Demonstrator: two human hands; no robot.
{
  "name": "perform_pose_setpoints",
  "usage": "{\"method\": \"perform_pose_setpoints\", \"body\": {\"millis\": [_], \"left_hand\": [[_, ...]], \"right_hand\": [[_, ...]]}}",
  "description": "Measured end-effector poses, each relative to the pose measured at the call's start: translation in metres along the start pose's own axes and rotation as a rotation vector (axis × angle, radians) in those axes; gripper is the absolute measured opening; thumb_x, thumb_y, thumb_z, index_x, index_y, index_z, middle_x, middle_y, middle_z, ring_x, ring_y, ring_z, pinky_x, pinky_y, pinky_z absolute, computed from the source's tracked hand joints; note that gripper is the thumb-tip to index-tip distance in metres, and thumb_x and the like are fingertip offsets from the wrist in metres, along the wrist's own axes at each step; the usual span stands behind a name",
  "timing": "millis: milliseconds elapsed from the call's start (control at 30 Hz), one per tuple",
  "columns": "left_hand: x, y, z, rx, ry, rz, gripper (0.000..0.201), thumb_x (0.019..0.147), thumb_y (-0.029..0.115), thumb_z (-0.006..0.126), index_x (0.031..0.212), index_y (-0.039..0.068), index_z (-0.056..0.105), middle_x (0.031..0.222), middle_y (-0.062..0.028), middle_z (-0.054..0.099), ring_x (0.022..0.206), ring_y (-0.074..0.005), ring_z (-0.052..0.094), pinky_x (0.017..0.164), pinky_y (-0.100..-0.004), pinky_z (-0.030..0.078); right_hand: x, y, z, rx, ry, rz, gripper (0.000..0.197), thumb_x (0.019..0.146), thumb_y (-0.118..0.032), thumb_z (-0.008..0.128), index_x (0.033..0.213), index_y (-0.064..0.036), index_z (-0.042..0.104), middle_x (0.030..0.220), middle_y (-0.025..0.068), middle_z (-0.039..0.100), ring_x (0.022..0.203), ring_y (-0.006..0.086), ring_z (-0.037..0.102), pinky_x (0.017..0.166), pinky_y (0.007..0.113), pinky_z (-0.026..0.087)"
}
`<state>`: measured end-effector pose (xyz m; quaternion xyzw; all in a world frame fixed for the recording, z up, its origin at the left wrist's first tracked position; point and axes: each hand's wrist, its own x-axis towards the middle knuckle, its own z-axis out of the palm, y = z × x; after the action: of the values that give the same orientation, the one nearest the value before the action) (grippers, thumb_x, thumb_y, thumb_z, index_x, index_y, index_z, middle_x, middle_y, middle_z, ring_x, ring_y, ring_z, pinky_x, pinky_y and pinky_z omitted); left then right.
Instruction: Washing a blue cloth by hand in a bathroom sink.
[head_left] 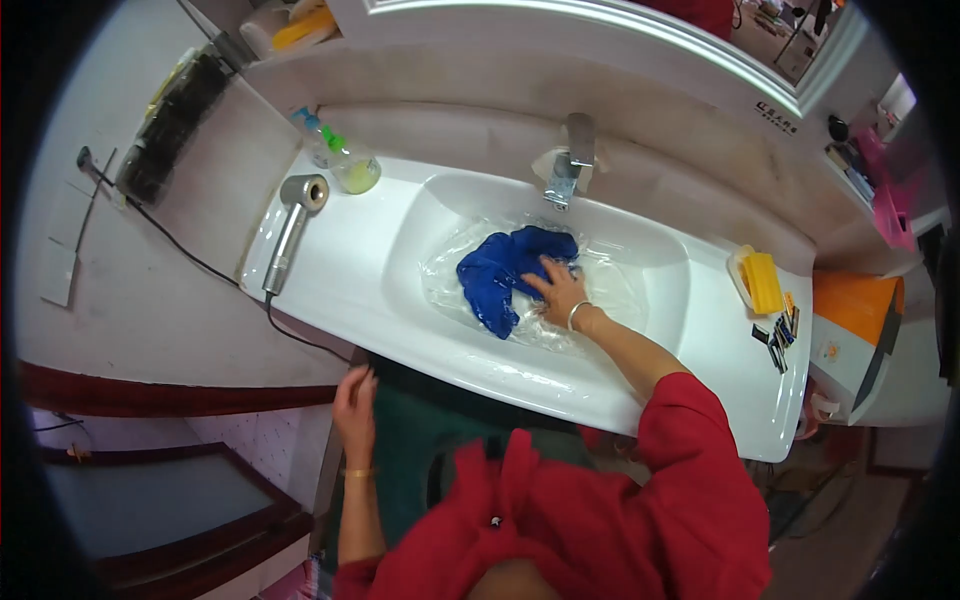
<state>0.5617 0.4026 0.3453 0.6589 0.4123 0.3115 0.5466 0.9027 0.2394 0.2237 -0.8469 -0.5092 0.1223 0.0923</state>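
Note:
A wet, crumpled blue cloth (pixel 490 278) lies in the white sink basin (pixel 412 235). My right hand (pixel 562 295), with a bracelet at its wrist, rests on the cloth's right side, fingers spread and pressing down. Around the cloth is something clear and crinkled (pixel 440 270); I cannot tell whether it is water or thin plastic. Above the basin stands the metal faucet (pixel 567 170). My left hand (pixel 355 405) hangs in front of the counter's left front edge, its fingers curled together, with nothing seen in them.
A grey hair dryer (pixel 292 230) lies on the left counter, its cord running over the front edge. Behind it stand two pump bottles (pixel 355 168). On the right are a yellow sponge-like block (pixel 764 283) in a dish and several small dark items (pixel 778 340). A mirror (pixel 780 45) hangs above.

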Motion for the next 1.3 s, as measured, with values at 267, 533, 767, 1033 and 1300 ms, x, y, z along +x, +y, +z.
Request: {"method": "perform_pose_setpoints", "body": {"millis": [267, 533, 767, 1033, 1300], "left_hand": [[0.14, -0.048, 0.19, 0.658, -0.366, 0.488, 0.063, 0.074, 0.026, 0.068, 0.128, 0.008, 0.039, 0.124, -0.024, 0.037, 0.102, -0.0337, 0.05, 0.091, -0.0367, 0.039], [0.178, 0.0, 0.213, 0.418, -0.938, 0.313, 0.021, 0.061, 0.0, 0.072, 0.075, 0.004, 0.057, 0.067, -0.0037, 0.057, 0.062, -0.0125, 0.053, 0.061, -0.0268, 0.045], [0.19, 0.141, 0.182, 0.115, -0.826, 0.499, 0.016, 0.067, -0.001, 0.068, 0.073, 0.003, 0.054, 0.064, 0.0021, 0.05, 0.061, -0.005, 0.045, 0.056, -0.0214, 0.04], [0.214, 0.1, 0.164, 0.217, -0.688, 0.708, 0.014, 0.062, -0.005, 0.056, 0.073, 0.001, 0.049, 0.069, -0.007, 0.045, 0.063, -0.0181, 0.046, 0.059, -0.0279, 0.04], [0.229, -0.018, 0.154, 0.95, -1.012, 0.408, 0.049, 0.06, 0.028, 0.077, 0.098, 0.009, 0.054, 0.103, -0.0201, 0.051, 0.091, -0.0337, 0.052, 0.078, -0.0383, 0.043]], "right_hand": [[-0.003, 0.003, -0.008, 0.483, 0.122, -0.014, 0.029, 0.074, -0.004, 0.056, 0.102, -0.0087, 0.061, 0.092, 0.0141, 0.063, 0.086, 0.0239, 0.06, 0.081, 0.035, 0.046], [-0.058, 0.029, -0.103, 0.687, 0.475, 0.327, 0.019, 0.079, -0.009, 0.055, 0.096, -0.0068, 0.063, 0.077, 0.0157, 0.063, 0.069, 0.0262, 0.061, 0.064, 0.034, 0.048], [-0.047, -0.001, -0.208, 0.93, 0.72, 0.217, 0.016, 0.08, -0.01, 0.061, 0.092, 0.0002, 0.064, 0.077, 0.0013, 0.062, 0.071, 0.0073, 0.054, 0.065, 0.022, 0.046], [-0.054, -0.028, -0.186, 0.566, 0.606, 0.132, 0.013, 0.071, -0.01, 0.069, 0.078, -0.0017, 0.062, 0.066, 0.0094, 0.058, 0.059, 0.0159, 0.054, 0.056, 0.028, 0.044], [-0.071, -0.018, -0.051, 0.594, 0.253, 0.215, 0.03, 0.072, -0.016, 0.067, 0.097, -0.0029, 0.06, 0.09, 0.0165, 0.058, 0.088, 0.031, 0.054, 0.079, 0.037, 0.044]]}}
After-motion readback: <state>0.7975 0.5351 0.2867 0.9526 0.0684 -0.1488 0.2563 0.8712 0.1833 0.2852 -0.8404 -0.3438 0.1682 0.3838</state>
